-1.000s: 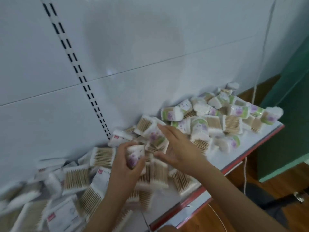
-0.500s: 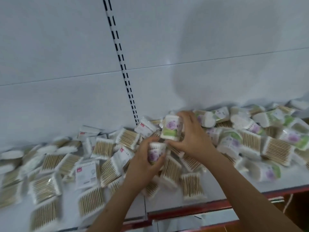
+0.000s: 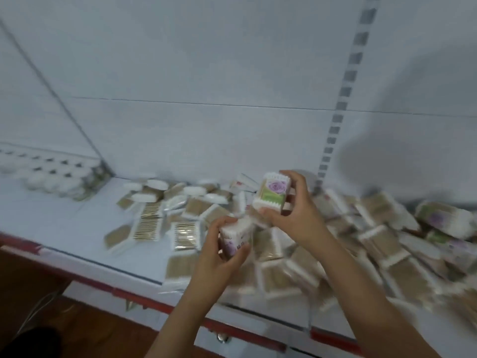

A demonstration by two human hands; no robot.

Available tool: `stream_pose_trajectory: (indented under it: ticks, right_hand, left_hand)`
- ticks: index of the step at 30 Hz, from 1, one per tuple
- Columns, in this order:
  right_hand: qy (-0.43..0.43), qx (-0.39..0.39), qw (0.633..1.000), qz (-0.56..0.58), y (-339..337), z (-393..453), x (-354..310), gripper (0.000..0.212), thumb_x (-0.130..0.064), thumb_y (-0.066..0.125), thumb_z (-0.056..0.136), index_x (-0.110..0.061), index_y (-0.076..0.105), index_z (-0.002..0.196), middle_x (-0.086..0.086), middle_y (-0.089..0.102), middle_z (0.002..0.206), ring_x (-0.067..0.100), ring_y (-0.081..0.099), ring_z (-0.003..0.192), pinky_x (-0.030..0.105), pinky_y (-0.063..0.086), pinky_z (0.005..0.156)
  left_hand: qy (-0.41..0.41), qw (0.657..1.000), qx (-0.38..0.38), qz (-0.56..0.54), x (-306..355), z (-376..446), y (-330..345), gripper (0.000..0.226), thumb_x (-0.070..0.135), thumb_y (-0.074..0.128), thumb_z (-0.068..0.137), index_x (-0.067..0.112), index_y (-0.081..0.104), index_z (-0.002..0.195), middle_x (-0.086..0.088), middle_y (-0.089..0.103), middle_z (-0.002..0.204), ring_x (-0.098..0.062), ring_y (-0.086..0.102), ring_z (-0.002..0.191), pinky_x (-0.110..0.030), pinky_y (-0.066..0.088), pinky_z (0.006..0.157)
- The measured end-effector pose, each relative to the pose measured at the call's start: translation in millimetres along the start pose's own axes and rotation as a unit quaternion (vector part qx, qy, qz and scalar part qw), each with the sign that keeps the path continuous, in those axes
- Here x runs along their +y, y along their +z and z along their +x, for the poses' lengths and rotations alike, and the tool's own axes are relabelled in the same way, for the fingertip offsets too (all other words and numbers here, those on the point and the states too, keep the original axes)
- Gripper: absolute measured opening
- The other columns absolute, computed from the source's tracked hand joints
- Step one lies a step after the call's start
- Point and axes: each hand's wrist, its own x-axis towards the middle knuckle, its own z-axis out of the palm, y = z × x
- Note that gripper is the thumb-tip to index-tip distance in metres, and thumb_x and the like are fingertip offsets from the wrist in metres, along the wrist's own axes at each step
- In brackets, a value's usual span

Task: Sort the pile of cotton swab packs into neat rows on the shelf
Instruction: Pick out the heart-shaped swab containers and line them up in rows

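Note:
A loose pile of cotton swab packs covers the middle and right of the white shelf. My right hand grips an upright pack with a purple rose and green label, lifted above the pile. Lower and to the left, my left hand holds a second rose-printed pack. The two packs sit close together, the right one higher. Flat packs showing wooden sticks lie scattered to the left of my hands.
A neat block of white-topped swab tubs stands at the shelf's far left against the back wall. A red strip edges the shelf front, with wooden floor below. A slotted upright runs up the back panel.
The view has swung left, bringing the shelf's left end and the ordered block into sight. Both hands still hold their packs; the right hand's pack has risen above the pile.

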Motion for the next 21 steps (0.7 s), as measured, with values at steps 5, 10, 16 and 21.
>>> stream_pose_trajectory:
  ticks: [5, 10, 16, 21]
  right_hand:
    - [0.01, -0.08, 0.996, 0.049, 127.2, 18.2, -25.3, 0.073, -0.004, 0.079, 0.08, -0.044, 0.04, 0.127, -0.01, 0.057, 0.123, 0.007, 0.07, 0.097, 0.023, 0.056, 0.074]
    - [0.014, -0.13, 0.988, 0.087, 277.3, 34.2, -48.2, 0.075, -0.001, 0.078, 0.079, -0.047, 0.041, 0.126, -0.008, 0.057, 0.127, 0.007, 0.068, 0.101, 0.026, 0.055, 0.083]
    - [0.043, -0.193, 0.971, 0.13, 428.5, 46.7, -64.0, 0.072, -0.003, 0.078, 0.078, -0.044, 0.046, 0.127, -0.007, 0.061, 0.122, 0.017, 0.068, 0.104, 0.049, 0.054, 0.096]
    - [0.047, -0.239, 0.963, 0.119, 517.0, 73.5, -69.9, 0.071, -0.009, 0.078, 0.081, -0.042, 0.041, 0.131, -0.017, 0.064, 0.113, 0.013, 0.068, 0.104, 0.041, 0.055, 0.095]
  left_hand:
    - [0.001, 0.998, 0.067, -0.01, -22.5, -18.6, -122.3, 0.044, 0.018, 0.074, 0.091, 0.035, 0.051, 0.124, 0.002, 0.066, 0.094, -0.015, 0.063, 0.077, -0.026, 0.055, 0.071]
    - [0.012, 0.993, 0.113, -0.016, -47.7, -36.9, -262.1, 0.045, 0.011, 0.072, 0.091, 0.03, 0.05, 0.125, 0.023, 0.063, 0.106, -0.007, 0.066, 0.097, -0.035, 0.06, 0.085]
    - [-0.015, 0.987, 0.156, -0.021, -77.6, -49.5, -390.3, 0.043, 0.024, 0.072, 0.092, 0.04, 0.049, 0.125, 0.03, 0.056, 0.109, 0.001, 0.061, 0.102, -0.032, 0.058, 0.092]
    - [-0.027, 0.98, 0.194, -0.033, -96.3, -42.6, -466.5, 0.041, 0.027, 0.07, 0.093, 0.042, 0.048, 0.124, 0.031, 0.054, 0.112, 0.005, 0.058, 0.106, -0.03, 0.057, 0.094]
